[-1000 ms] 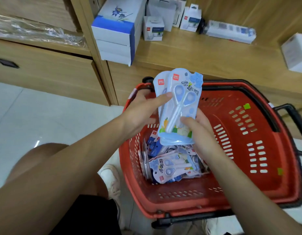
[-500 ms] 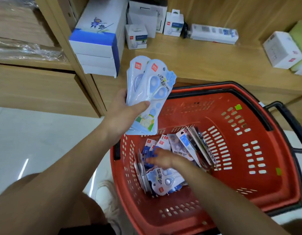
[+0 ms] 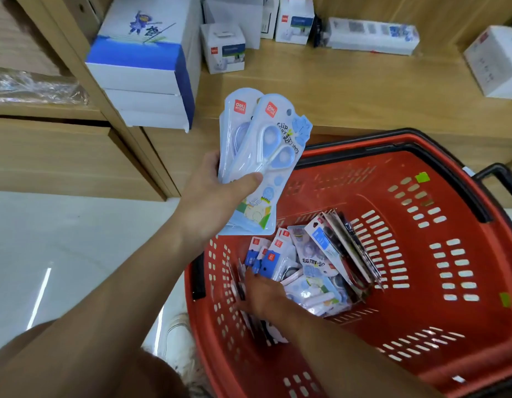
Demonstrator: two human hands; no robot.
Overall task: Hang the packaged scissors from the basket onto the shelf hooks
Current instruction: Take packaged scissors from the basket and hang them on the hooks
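My left hand [image 3: 211, 202] grips a small stack of light-blue packaged scissors [image 3: 266, 156], held upright above the left rim of the red basket [image 3: 438, 282]. The thumb presses across the front pack. Down inside the basket my right hand [image 3: 260, 294] reaches among the loose scissors packs [image 3: 312, 271] piled at the bottom left; it is blurred and its fingers are buried in the packs, so its grasp is unclear. No shelf hooks are in view.
A wooden shelf [image 3: 349, 90] runs behind the basket, carrying stacked blue-and-white boxes [image 3: 145, 67] and small white boxes [image 3: 224, 48]. A black basket handle [image 3: 502, 179] sticks out at right. White floor lies left; my shoe [image 3: 177, 334] is beside the basket.
My right hand let go of the held packs and went down into the basket, now further left among the loose packs. My left hand keeps the stack raised.
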